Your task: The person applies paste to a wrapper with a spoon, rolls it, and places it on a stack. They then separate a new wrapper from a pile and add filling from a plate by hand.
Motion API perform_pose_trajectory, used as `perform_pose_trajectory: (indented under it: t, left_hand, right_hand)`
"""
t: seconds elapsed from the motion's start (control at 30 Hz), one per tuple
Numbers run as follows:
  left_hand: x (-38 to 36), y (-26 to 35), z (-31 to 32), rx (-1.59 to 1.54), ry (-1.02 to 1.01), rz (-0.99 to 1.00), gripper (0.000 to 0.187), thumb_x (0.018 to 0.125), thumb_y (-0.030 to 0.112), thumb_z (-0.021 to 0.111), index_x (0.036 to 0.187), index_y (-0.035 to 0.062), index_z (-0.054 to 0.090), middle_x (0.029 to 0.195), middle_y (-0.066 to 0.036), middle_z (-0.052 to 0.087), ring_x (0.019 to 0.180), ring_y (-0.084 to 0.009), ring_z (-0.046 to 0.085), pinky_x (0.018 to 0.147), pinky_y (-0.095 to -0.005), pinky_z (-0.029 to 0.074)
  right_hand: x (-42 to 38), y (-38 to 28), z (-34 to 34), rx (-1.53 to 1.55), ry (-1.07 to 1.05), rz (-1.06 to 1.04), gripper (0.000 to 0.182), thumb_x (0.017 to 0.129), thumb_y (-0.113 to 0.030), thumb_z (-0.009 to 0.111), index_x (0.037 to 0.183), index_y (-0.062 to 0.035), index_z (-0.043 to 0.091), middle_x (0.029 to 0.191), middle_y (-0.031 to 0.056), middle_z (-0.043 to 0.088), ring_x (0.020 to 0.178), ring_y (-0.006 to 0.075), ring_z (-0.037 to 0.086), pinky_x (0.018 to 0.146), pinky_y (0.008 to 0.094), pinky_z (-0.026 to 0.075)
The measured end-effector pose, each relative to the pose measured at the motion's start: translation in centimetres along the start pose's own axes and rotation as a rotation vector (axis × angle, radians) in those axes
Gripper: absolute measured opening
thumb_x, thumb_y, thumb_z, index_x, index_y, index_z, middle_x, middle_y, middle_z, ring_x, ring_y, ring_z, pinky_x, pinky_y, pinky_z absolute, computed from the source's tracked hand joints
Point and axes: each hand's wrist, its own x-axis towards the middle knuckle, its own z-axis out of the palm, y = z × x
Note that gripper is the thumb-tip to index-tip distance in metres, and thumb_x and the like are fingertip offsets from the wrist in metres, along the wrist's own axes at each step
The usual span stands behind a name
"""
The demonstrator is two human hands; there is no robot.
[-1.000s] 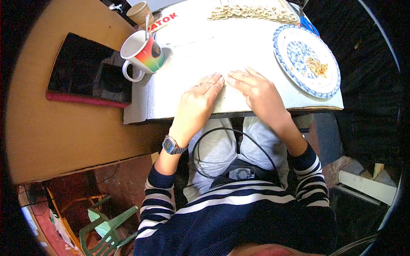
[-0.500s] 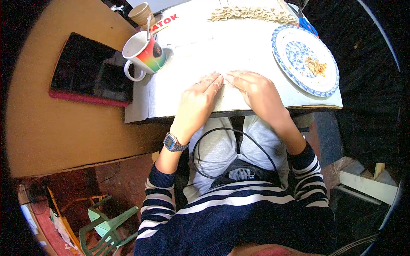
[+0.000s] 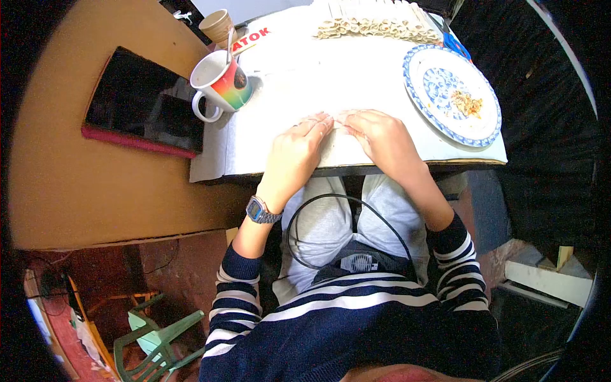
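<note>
Right hand (image 3: 388, 139) more curled, left hand (image 3: 294, 151) beside

The mug (image 3: 224, 88) looks glossy ceramic, the tablet (image 3: 146, 102) glassy, and the white sheet (image 3: 286, 86) matt, perhaps paper.

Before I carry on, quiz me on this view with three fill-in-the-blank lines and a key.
The left hand and right hand are both at a table covering coloured ____.
The watch is worn on the ____ wrist.
The plate under the food scraps is white and ____.

Missing words: white; left; blue
</note>
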Motion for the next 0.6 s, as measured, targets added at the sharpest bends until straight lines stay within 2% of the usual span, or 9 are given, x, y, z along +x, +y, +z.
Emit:
perform_pose_trajectory:
  t: [0.6]
  left_hand:
    - [0.03, 0.05, -0.06, -0.030, -0.002, -0.022, 0.027, 0.080, -0.006, 0.062, 0.106, -0.0005, 0.068, 0.106, -0.017, 0.071, 0.099, -0.0310, 0.070, 0.084, -0.0382, 0.057]
  right_hand:
    - [0.01, 0.10, 0.46, 0.020, 0.045, 0.017, 0.015, 0.088, -0.015, 0.062, 0.095, -0.0036, 0.069, 0.097, 0.0147, 0.071, 0.092, 0.0313, 0.067, 0.082, 0.0407, 0.054]
